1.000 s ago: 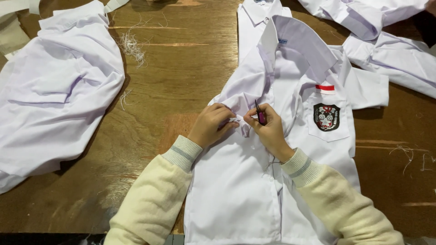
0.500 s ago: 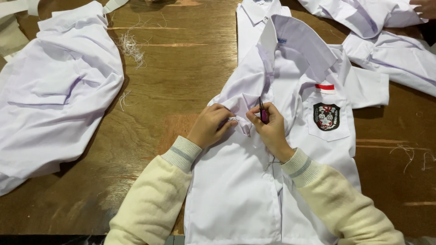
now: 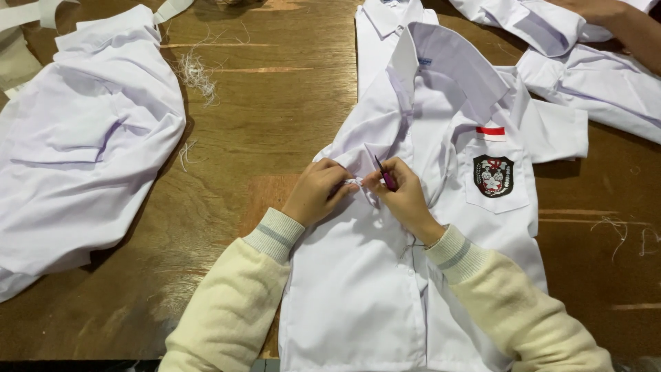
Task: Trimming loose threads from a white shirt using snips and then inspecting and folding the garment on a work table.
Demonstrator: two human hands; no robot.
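- On the wooden table (image 3: 289, 103): several white garments spread out, loose thread clippings (image 3: 195, 69) scattered on the bare wood.
- Pile of white shirts (image 3: 82, 145) at the left edge, crumpled, well apart from the hands. More white shirts (image 3: 585, 76) top right, where another person's forearm (image 3: 630, 27) reaches in.
- Work piece: white shirt (image 3: 385, 289) laid flat, front up, centre of view, collar away from the person, crest badge (image 3: 493, 175) on the chest pocket with a red-and-white tag just above it.
- Progress, my read: trimming is mid-way on this shirt. Clippings on the table suggest some cutting is done; the bunched spot near the placket is what's in hand. Can't tell how much of the shirt is left to check.
- Left hand (image 3: 318, 189): curled closed, pinching a small fold of the shirt front, knuckles up.
- Right hand (image 3: 403, 196): closed around a small thread snipper (image 3: 384, 172), dark-red grip, tip pointing up towards the collar, touching the pinched fold.
- Both forearms in cream sleeves, wrists resting on the shirt.
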